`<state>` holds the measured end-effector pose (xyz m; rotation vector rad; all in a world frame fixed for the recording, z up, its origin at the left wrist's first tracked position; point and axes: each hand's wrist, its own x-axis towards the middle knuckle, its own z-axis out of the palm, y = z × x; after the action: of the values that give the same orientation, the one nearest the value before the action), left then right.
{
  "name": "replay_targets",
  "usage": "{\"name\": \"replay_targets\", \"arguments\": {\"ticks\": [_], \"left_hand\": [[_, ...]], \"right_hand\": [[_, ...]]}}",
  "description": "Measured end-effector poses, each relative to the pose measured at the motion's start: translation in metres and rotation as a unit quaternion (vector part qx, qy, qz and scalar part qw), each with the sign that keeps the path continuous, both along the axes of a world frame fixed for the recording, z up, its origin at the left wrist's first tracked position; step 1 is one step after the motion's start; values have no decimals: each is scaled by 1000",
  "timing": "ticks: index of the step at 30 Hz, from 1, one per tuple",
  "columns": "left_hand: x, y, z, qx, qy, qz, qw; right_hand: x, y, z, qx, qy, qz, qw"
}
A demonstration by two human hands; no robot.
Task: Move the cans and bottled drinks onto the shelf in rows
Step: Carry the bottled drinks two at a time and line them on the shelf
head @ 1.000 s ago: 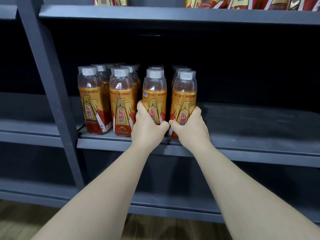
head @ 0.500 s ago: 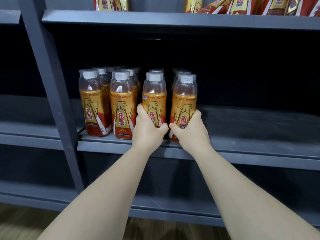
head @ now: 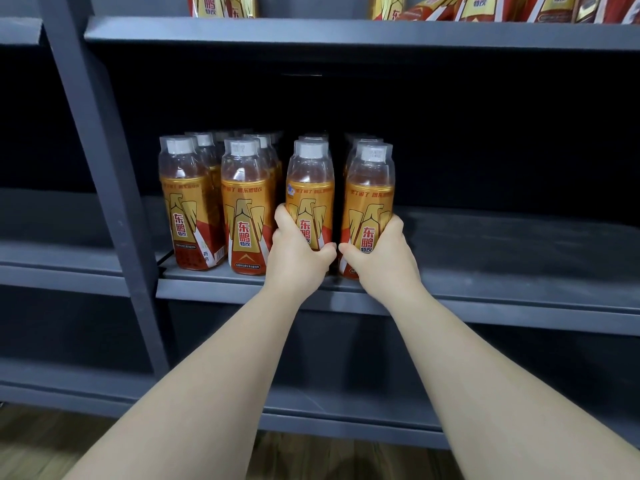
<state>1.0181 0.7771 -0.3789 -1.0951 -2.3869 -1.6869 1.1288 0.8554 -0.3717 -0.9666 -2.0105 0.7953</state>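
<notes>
On the grey middle shelf (head: 519, 258), four rows of bottles stand upright, white caps up, long axes vertical, running back into the dark. The left grip (head: 298, 251) curls round the third front bottle (head: 310, 188) low on its gold label. The right grip (head: 384, 258) wraps the fourth front bottle (head: 370, 195) likewise, the two bottles just beside each other. Each front label faces outward, red characters 东鹏特饮 under a winged emblem. Red-and-gold packs (head: 485, 8) line the upper shelf (head: 346, 32).

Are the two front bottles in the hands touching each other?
Apart. Head view: a dark gap runs between the third bottle, gripped by the left hand, and the fourth bottle, gripped by the right hand.
</notes>
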Motion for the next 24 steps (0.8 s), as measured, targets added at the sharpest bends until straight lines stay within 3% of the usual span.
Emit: {"name": "replay_targets", "arguments": {"ticks": [16,24], "left_hand": [[23,-23,13,-68,5,47,997],[29,-41,9,-82,47,49,994]], "right_hand": [[13,-3,0,-45,-26,14,999],[33,-11,14,3,-42,32,999]]}}
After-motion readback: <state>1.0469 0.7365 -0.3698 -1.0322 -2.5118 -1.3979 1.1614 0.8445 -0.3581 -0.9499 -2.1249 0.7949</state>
